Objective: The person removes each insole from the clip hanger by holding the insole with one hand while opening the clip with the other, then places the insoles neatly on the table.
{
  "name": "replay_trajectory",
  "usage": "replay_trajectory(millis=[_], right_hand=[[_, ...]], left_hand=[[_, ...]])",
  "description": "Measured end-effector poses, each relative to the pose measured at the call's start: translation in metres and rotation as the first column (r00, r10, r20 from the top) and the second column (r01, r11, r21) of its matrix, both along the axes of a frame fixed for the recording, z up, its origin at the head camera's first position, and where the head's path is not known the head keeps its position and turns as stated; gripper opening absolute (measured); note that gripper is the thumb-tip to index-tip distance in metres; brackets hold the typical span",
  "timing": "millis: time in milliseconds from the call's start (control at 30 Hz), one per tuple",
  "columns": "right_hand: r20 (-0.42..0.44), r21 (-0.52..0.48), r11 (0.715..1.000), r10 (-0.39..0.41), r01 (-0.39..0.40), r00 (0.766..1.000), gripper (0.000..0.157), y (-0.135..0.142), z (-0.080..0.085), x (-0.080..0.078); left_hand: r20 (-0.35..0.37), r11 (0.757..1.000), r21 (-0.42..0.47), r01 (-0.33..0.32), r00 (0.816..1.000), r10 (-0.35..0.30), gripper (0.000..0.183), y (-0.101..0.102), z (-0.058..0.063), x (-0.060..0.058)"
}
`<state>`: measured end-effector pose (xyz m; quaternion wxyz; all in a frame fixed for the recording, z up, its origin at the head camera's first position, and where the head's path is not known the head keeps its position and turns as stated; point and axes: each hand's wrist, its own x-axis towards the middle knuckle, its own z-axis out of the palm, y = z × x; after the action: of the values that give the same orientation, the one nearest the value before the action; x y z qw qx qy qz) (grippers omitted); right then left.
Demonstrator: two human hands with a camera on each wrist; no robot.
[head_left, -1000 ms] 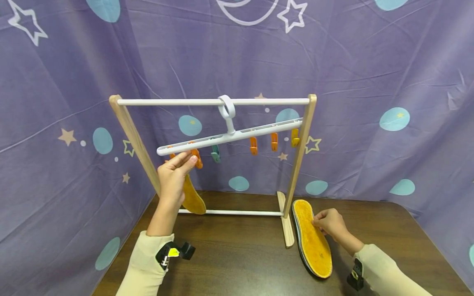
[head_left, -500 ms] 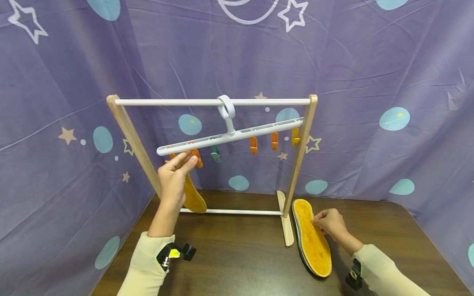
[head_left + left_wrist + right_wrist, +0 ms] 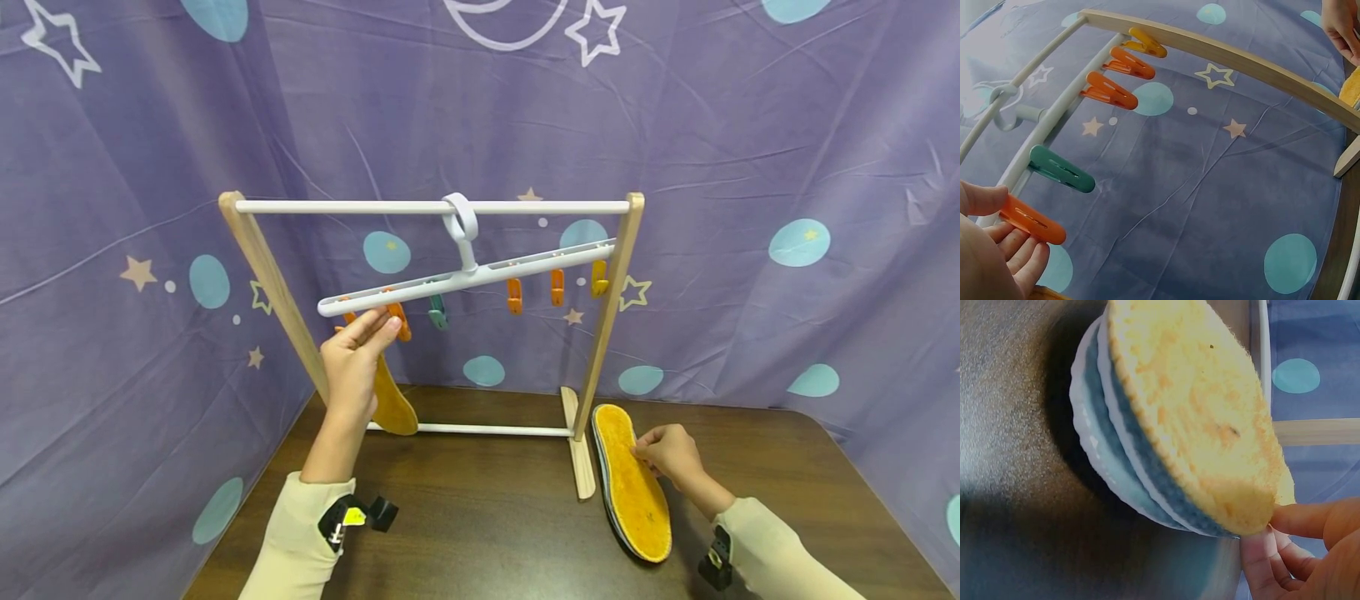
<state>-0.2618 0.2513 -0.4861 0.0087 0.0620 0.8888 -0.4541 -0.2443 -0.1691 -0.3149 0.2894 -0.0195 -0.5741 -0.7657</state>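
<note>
My left hand [image 3: 349,365] is raised to the low left end of a white hanger [image 3: 420,292]. Its thumb and fingers pinch an orange clip [image 3: 1035,222] there. Behind that hand hangs a yellow insole [image 3: 393,404], its upper part hidden. At the right, several fuzzy yellow insoles lie stacked on the table, with bluish undersides showing in the right wrist view. My right hand [image 3: 670,454] pinches the edge of the top insole [image 3: 637,492] between thumb and fingers. In the right wrist view, this insole [image 3: 1191,406] lies tilted over the pale edges of those below.
A rack with a white top rod [image 3: 337,207] and wooden posts [image 3: 609,317] stands on the brown table [image 3: 465,517]. More clips line the hanger: a green clip [image 3: 437,312], two orange ones and a yellow clip [image 3: 598,279]. A purple curtain [image 3: 720,167] surrounds the table.
</note>
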Motion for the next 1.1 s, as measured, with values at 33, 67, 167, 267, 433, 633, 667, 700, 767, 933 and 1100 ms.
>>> replay_trajectory(millis=[33, 67, 167, 267, 433, 633, 667, 700, 767, 933, 1100], right_hand=[[0.002, -0.001, 1.000, -0.003, 0.003, 1.000, 0.012, -0.0001, 0.0001, 0.0001], [0.000, -0.004, 1.000, -0.001, 0.001, 1.000, 0.012, -0.0002, 0.0004, 0.0001], [-0.002, -0.010, 1.000, 0.003, -0.003, 1.000, 0.012, -0.0005, 0.0008, 0.0005], [-0.005, -0.013, 1.000, 0.003, -0.003, 1.000, 0.012, -0.0008, 0.0011, 0.0006], [-0.005, -0.006, 1.000, -0.002, 0.002, 1.000, 0.012, -0.0009, 0.0016, 0.0004], [-0.002, -0.007, 1.000, -0.006, 0.006, 1.000, 0.012, -0.0005, 0.0013, -0.0001], [-0.002, -0.007, 1.000, -0.008, 0.008, 1.000, 0.012, -0.0005, 0.0012, 0.0000], [-0.003, -0.008, 1.000, -0.009, 0.009, 1.000, 0.012, -0.0005, 0.0011, 0.0001], [-0.008, -0.011, 1.000, -0.006, 0.006, 1.000, 0.012, -0.0003, 0.0010, 0.0003], [-0.012, -0.020, 1.000, 0.002, -0.002, 1.000, 0.012, 0.0002, 0.0014, 0.0014], [-0.002, -0.027, 1.000, 0.000, 0.000, 1.000, 0.013, 0.0005, 0.0016, 0.0010]], left_hand=[[-0.004, 1.000, 0.004, 0.000, 1.000, 0.000, 0.042, 0.0002, -0.0001, 0.0002], [-0.007, 1.000, 0.007, 0.002, 1.000, -0.002, 0.041, 0.0004, -0.0003, 0.0001], [-0.013, 1.000, 0.013, 0.003, 1.000, -0.003, 0.038, 0.0008, -0.0009, 0.0000], [-0.022, 1.000, 0.014, 0.000, 1.000, 0.000, 0.038, 0.0010, -0.0018, -0.0004], [-0.051, 1.000, 0.025, -0.002, 0.999, 0.003, 0.040, 0.0015, -0.0030, -0.0005], [-0.075, 1.000, 0.010, -0.010, 0.997, 0.010, 0.042, 0.0018, -0.0034, 0.0014], [-0.078, 1.000, 0.004, -0.013, 0.997, 0.013, 0.042, 0.0019, -0.0035, 0.0016], [-0.080, 1.000, 0.003, -0.015, 0.997, 0.015, 0.041, 0.0020, -0.0037, 0.0017], [-0.084, 1.000, 0.002, -0.021, 0.996, 0.021, 0.041, 0.0022, -0.0039, 0.0021], [-0.078, 0.999, 0.002, -0.037, 0.996, 0.037, 0.037, 0.0038, -0.0039, 0.0032], [-0.074, 0.999, 0.004, -0.045, 0.996, 0.045, 0.035, 0.0053, -0.0034, 0.0047]])
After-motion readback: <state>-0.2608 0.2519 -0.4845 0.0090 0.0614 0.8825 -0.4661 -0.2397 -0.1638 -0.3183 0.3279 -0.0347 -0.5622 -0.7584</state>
